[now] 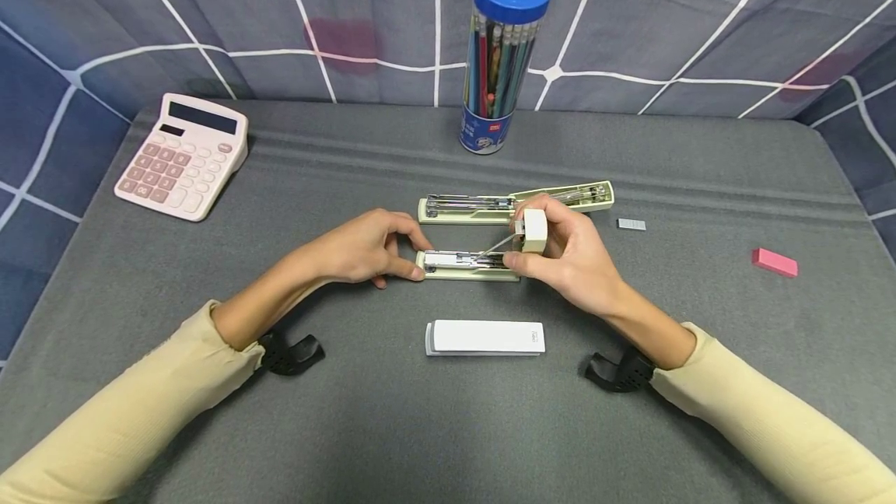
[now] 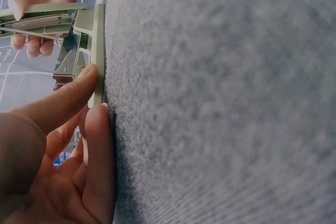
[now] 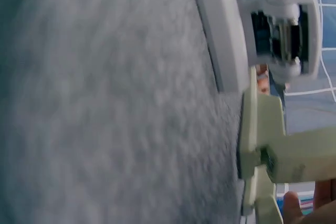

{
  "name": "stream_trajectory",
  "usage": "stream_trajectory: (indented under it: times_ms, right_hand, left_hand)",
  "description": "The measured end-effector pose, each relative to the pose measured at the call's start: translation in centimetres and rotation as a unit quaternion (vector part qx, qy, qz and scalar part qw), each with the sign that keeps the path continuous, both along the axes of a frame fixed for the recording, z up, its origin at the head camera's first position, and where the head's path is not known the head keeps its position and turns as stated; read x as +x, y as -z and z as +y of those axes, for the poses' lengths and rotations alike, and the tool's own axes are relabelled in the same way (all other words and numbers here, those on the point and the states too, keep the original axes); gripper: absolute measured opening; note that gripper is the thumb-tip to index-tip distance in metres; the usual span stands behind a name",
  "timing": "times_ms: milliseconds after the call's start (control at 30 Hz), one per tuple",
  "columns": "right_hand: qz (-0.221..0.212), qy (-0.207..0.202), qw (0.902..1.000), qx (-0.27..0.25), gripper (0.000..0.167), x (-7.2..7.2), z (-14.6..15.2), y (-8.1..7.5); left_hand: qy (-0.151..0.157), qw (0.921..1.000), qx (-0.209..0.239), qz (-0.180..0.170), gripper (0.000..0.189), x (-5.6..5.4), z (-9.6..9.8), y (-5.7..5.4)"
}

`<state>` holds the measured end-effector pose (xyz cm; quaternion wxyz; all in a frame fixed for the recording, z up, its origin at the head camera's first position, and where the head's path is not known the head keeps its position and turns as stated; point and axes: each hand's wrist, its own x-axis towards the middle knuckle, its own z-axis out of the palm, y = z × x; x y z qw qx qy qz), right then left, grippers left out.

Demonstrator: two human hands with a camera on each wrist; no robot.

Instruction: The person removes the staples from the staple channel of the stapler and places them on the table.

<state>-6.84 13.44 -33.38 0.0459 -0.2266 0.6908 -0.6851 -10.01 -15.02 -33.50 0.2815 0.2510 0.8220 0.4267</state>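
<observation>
A pale green stapler (image 1: 470, 275) lies opened, its base on the grey surface and its top arm swung upright, baring the metal magazine. With thumb and fingers, my left hand (image 1: 360, 249) pinches the left end of the base; the left wrist view shows the thumb (image 2: 84, 80) on its edge. My right hand (image 1: 579, 264) grips the raised top arm (image 1: 535, 230) at the other end. Right behind lies a second pale green stapler (image 1: 465, 218), folded open. A white stapler (image 1: 486, 337), closed, lies in front of both hands.
A small grey strip of staples (image 1: 631, 224) and a pink block (image 1: 775, 262) lie to the right. At the back stands a clear tube of pencils (image 1: 500, 61) with a blue lid. A pink calculator (image 1: 183, 155) sits at the back left, before a checked cloth (image 1: 392, 14).
</observation>
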Motion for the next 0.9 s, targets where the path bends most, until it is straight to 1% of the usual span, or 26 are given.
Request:
stream_trajectory:
  times_ms: [67,133,433,500,633,700,800,867,900]
  right_hand:
    - [0.018,0.014,0.9997,0.013,0.033,0.1,0.3,-0.1]
    - [0.026,0.025,0.9991,0.021,0.032,0.3,0.6,-0.1]
    - [0.025,0.066,0.9955,0.062,0.030,1.0,1.3,-0.4]
    - [0.018,0.085,0.9932,0.078,0.029,1.1,1.6,-0.6]
    - [-0.018,0.127,0.9850,0.115,0.025,1.3,3.0,-0.7]
    - [-0.043,0.137,0.9813,0.128,0.025,1.5,4.0,-0.6]
    - [-0.088,0.120,0.9827,0.110,0.026,1.7,5.5,-0.3]
    - [-0.108,0.109,0.9806,0.122,0.026,1.6,6.3,-0.2]
    - [-0.117,0.104,0.9784,0.135,0.027,1.6,6.6,-0.1]
  left_hand:
    - [0.001,1.0000,0.001,0.000,0.028,0.0,0.0,0.1]
    - [0.002,1.0000,0.002,0.001,0.027,0.0,0.0,0.1]
    - [0.004,1.0000,0.000,-0.005,0.027,-0.2,0.1,0.2]
    - [0.002,1.0000,-0.003,-0.006,0.026,-0.2,0.1,0.2]
    - [0.001,0.9999,-0.009,-0.007,0.026,-0.2,0.2,0.1]
    - [0.001,0.9999,-0.011,-0.008,0.026,-0.2,0.2,0.1]
    - [0.000,0.9999,-0.014,-0.008,0.025,-0.2,0.2,0.0]
    - [-0.002,0.9998,-0.016,-0.006,0.025,-0.2,0.2,-0.1]
    - [-0.002,0.9998,-0.018,-0.005,0.025,-0.2,0.2,-0.1]
